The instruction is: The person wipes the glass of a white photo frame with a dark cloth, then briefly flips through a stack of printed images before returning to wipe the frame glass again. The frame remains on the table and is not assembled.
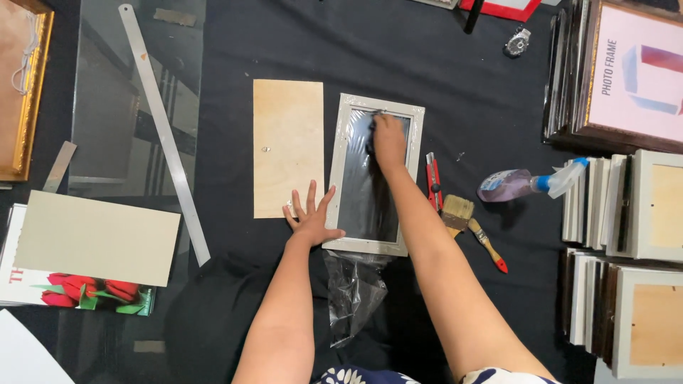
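Note:
A white ornate picture frame [340, 156] with a glass pane lies face up on the black cloth. My left hand [311, 217] is spread flat at the frame's lower left corner, pressing on its edge. My right hand [388, 141] is closed on a small dark cloth and rests on the glass near the frame's top. A thin wooden backing board [288, 156] lies just left of the frame. A crumpled clear plastic wrapper [353, 291] sits below the frame, between my arms.
Right of the frame lie a red utility knife [432, 181], a paintbrush [469, 224] and a spray bottle [523, 183]. Stacks of picture frames [626, 206] fill the right side. A glass sheet [135, 92], long metal ruler [163, 128], grey cardboard [96, 238] and a flower print [92, 291] lie left.

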